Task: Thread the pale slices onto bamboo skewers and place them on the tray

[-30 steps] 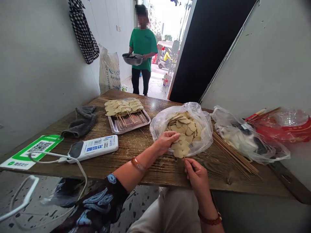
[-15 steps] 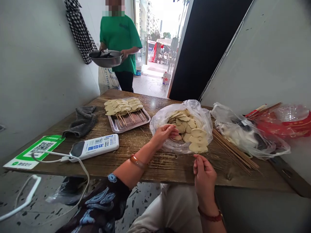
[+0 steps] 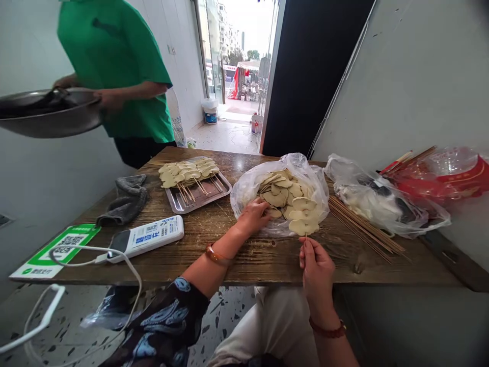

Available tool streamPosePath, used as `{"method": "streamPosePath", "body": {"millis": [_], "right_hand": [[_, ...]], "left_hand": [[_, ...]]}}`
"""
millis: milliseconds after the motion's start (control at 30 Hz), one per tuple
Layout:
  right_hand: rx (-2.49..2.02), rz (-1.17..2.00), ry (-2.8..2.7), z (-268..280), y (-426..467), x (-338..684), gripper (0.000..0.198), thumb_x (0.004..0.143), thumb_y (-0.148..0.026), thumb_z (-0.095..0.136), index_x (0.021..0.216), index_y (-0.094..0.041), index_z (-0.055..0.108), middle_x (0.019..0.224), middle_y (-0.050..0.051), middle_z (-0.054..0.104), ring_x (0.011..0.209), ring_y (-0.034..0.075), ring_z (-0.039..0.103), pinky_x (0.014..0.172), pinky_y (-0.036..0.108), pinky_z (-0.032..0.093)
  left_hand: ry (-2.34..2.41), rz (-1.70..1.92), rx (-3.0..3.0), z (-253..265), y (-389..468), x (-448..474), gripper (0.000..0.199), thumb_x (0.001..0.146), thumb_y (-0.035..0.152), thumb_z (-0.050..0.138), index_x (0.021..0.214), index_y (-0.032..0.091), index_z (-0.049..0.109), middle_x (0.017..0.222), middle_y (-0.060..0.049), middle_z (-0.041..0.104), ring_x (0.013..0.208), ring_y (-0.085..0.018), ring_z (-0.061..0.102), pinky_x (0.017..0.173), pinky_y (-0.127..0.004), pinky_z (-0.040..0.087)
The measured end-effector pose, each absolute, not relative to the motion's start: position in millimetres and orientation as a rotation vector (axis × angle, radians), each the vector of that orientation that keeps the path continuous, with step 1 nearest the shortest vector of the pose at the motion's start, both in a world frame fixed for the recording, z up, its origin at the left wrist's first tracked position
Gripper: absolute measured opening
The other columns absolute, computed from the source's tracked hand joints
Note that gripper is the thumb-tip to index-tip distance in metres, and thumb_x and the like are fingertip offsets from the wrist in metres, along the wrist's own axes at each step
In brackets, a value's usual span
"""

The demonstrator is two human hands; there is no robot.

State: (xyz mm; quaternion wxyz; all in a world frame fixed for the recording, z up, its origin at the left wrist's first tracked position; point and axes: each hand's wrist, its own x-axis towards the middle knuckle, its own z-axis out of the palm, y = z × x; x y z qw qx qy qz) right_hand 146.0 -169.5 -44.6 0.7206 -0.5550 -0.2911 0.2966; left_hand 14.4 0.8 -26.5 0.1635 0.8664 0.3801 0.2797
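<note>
My right hand [image 3: 318,265] is closed in a pinch round the lower end of a skewer [image 3: 304,216]. Several thin, pale beige slices are threaded along it, and it points away from me over the bag's front edge. My left hand [image 3: 252,216] reaches into an open clear plastic bag [image 3: 241,189]. Its fingers are bent against a slice at the near left of a heap of loose pale slices [image 3: 280,188]; the fingertips are partly hidden. What food the slices are, I cannot tell.
A metal tray [image 3: 183,205] bears filled skewers [image 3: 187,172]. Bare bamboo sticks [image 3: 362,227] lie right of the bag, beside another plastic bag [image 3: 397,204]. At left are a grey cloth [image 3: 124,199], a cabled power bank [image 3: 153,234] and a QR card [image 3: 57,252]. A person [image 3: 110,56] carries a metal basin [image 3: 53,122].
My left hand has moved down onto the slices in the bag. My right hand still holds the skewer. The person with the basin has come nearer and further left, while the view has shifted slightly.
</note>
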Motion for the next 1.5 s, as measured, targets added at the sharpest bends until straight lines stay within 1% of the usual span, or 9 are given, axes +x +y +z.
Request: {"method": "streamPosePath", "body": {"millis": [100,167,367,600,800,1100,1333,1433,1500], "right_hand": [[-1.228,0.662,-0.638,-44.3,-168.5,146.4,0.033,0.081,-0.046,0.065,0.091,-0.015,0.069,0.058,-0.005,0.052,0.045,0.006,0.042,0.041,0.020,0.031],[-1.216,0.673,-0.636,-44.4,-168.2,146.7,0.032,0.081,-0.046,0.065,0.091,-0.015,0.069,0.058,-0.005,0.052,0.045,0.006,0.042,0.041,0.020,0.031],[-1.206,0.666,-0.609,-43.5,-169.6,146.4,0.032,0.082,-0.046,0.063,0.092,-0.016,0.068,0.060,-0.005,0.052,0.046,0.007,0.042,0.042,0.020,0.032],[-1.191,0.678,-0.593,-39.1,-171.5,146.7,0.030,0.086,-0.044,0.060,0.094,-0.016,0.068,0.062,-0.004,0.051,0.049,0.007,0.043,0.044,0.020,0.035],[-1.168,0.689,-0.588,-42.2,-167.9,148.0,0.030,0.085,-0.044,0.060,0.094,-0.016,0.068,0.061,-0.005,0.052,0.046,0.007,0.042,0.042,0.020,0.034],[-1.159,0.691,-0.635,-41.1,-166.6,149.0,0.033,0.086,-0.045,0.058,0.094,-0.015,0.068,0.059,-0.004,0.051,0.045,0.007,0.043,0.041,0.020,0.036],[-1.161,0.691,-0.645,-40.0,-167.6,148.5,0.035,0.086,-0.047,0.058,0.094,-0.014,0.068,0.058,-0.005,0.050,0.045,0.008,0.042,0.042,0.020,0.035],[-1.165,0.670,-0.660,-40.1,-168.5,148.6,0.036,0.086,-0.047,0.058,0.095,-0.014,0.068,0.058,-0.004,0.050,0.045,0.008,0.043,0.043,0.021,0.035],[-1.173,0.666,-0.662,-40.4,-169.1,148.8,0.036,0.086,-0.048,0.057,0.094,-0.014,0.069,0.058,-0.005,0.050,0.046,0.008,0.043,0.043,0.021,0.036]], "left_hand": [[1.112,0.720,2.552,-27.7,-1.5,16.4,0.038,0.068,0.030,0.075,0.103,0.018,0.067,0.106,-0.009,0.058,0.102,-0.026,0.055,0.091,-0.038,0.045],[1.136,0.695,2.568,-28.4,-2.1,18.4,0.037,0.067,0.030,0.076,0.102,0.018,0.067,0.105,-0.009,0.057,0.102,-0.026,0.054,0.090,-0.038,0.046],[1.194,0.735,2.529,-25.6,1.9,22.3,0.023,0.079,0.029,0.065,0.098,0.018,0.067,0.099,-0.007,0.058,0.097,-0.022,0.056,0.088,-0.035,0.047],[1.160,0.695,2.777,1.7,22.3,46.1,0.033,0.085,0.019,0.051,0.115,0.020,0.064,0.109,-0.010,0.058,0.102,-0.023,0.055,0.091,-0.037,0.045],[1.140,0.423,3.055,20.7,28.8,71.8,0.022,0.087,0.022,0.049,0.099,0.017,0.067,0.110,-0.013,0.057,0.106,-0.026,0.052,0.089,-0.038,0.042],[0.853,0.314,3.210,18.9,31.1,69.9,0.020,0.089,0.023,0.047,0.098,0.017,0.065,0.108,-0.012,0.061,0.110,-0.027,0.050,0.094,-0.039,0.036],[0.890,0.371,2.913,30.1,28.3,65.5,0.006,0.077,0.019,0.060,0.074,0.019,0.064,0.084,-0.009,0.063,0.094,-0.025,0.057,0.093,-0.037,0.038],[1.039,0.556,2.659,42.5,22.0,54.3,0.010,0.075,0.023,0.061,0.066,0.018,0.059,0.075,-0.005,0.061,0.081,-0.021,0.058,0.081,-0.033,0.043],[1.102,0.706,2.343,44.1,17.7,45.3,0.008,0.077,0.025,0.057,0.075,0.018,0.059,0.071,-0.002,0.058,0.071,-0.017,0.056,0.070,-0.030,0.045]]}}
